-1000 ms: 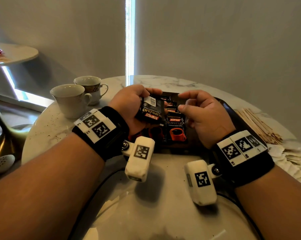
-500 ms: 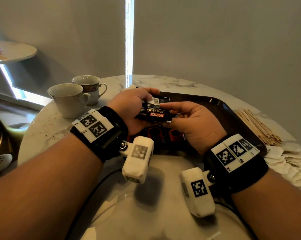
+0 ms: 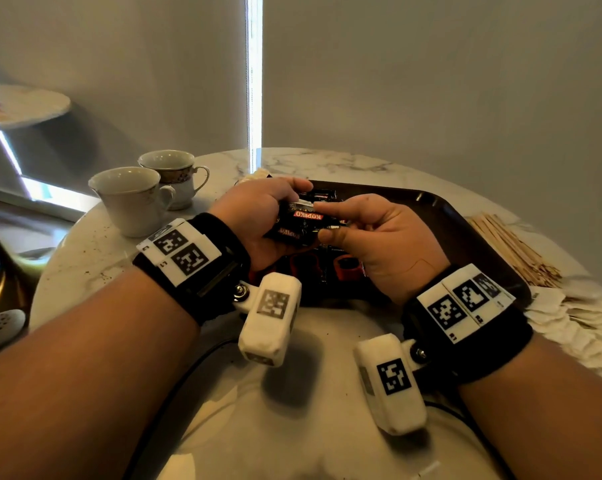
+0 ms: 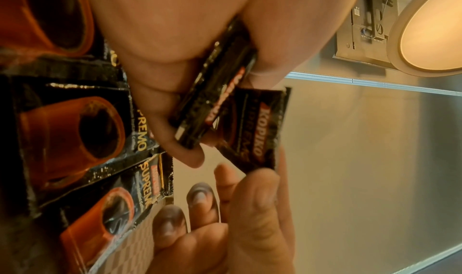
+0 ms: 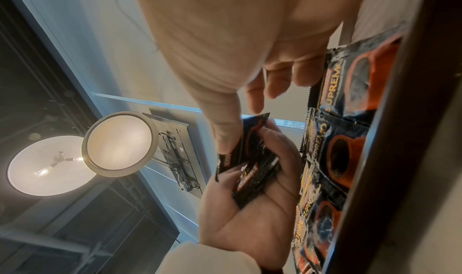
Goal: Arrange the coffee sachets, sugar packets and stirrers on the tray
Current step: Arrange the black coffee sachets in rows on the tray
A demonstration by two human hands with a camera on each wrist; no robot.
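L hand [image 3: 258, 216] grips sachet stack [image 3: 294, 230] over tray [image 3: 466, 230]; R hand [image 3: 372, 237] pinches top sachet [image 4: 252, 130] off it.

Since a second ago the right hand [image 3: 375, 237] has turned palm-up and come in to the stack of sachets [image 3: 301, 221] that the left hand [image 3: 258, 220] holds, now pinching one sachet [image 4: 257, 128] (both hands a little farther from the body).
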